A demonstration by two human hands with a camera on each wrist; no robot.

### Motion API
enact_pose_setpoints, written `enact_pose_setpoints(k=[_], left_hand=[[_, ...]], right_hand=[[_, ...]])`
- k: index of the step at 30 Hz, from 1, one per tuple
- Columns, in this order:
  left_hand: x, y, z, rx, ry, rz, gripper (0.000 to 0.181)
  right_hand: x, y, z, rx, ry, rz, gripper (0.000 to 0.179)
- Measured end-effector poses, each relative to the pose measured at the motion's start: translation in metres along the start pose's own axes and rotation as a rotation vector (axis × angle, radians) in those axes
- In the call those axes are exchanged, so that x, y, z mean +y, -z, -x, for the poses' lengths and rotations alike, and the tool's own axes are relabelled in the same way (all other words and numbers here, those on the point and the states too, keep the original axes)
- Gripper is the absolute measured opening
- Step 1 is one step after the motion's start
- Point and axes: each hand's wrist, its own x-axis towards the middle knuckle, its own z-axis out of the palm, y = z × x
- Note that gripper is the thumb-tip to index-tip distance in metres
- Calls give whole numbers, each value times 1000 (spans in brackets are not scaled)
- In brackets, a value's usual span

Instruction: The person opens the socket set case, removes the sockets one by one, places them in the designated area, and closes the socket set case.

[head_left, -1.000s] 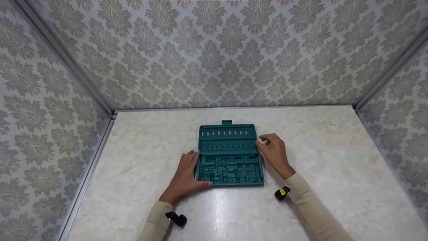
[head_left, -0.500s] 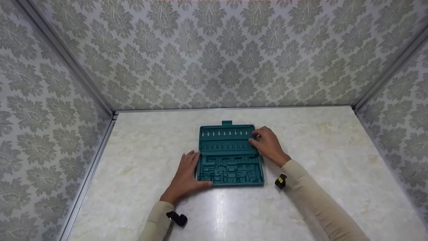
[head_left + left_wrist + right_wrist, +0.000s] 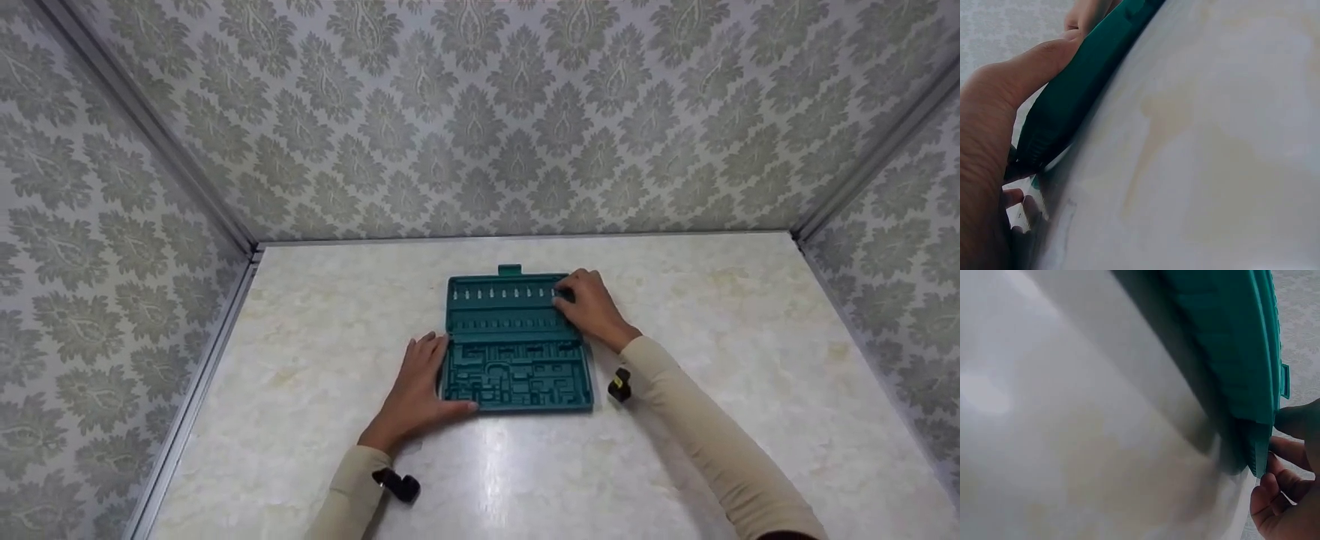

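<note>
A green plastic bit case lies unfolded on the table, its moulded compartment half toward me and its lid half behind. Small metal bits stand in a row across the lid half. My left hand lies along the case's near left corner, fingers at the left side and straight thumb on the front edge. My right hand is at the lid's right side, with thumb and index finger at the right end of the bit row; I cannot tell whether they pinch a bit. In the right wrist view, its other fingers curl beside the case's edge.
A pale marbled table carries the case. Patterned wall panels stand behind and at both sides. The case's latch tab sticks out at the back. Each wrist wears a small black camera.
My right hand has moved left and away from me, from beside the case's right edge to over the right end of the bit row. My left hand has stayed in place.
</note>
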Motion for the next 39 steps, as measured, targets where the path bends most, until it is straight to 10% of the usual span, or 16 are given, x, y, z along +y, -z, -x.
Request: enact_pose_setpoints(k=[16,39], left_hand=[[-1,0,-2,10,-43,-11,135],[0,-1,-2,12,-36,-24,135]], right_hand=[[-16,-2,-11,-58,-95,62,35],[-13,-9,-9,100,-208,-265,22]])
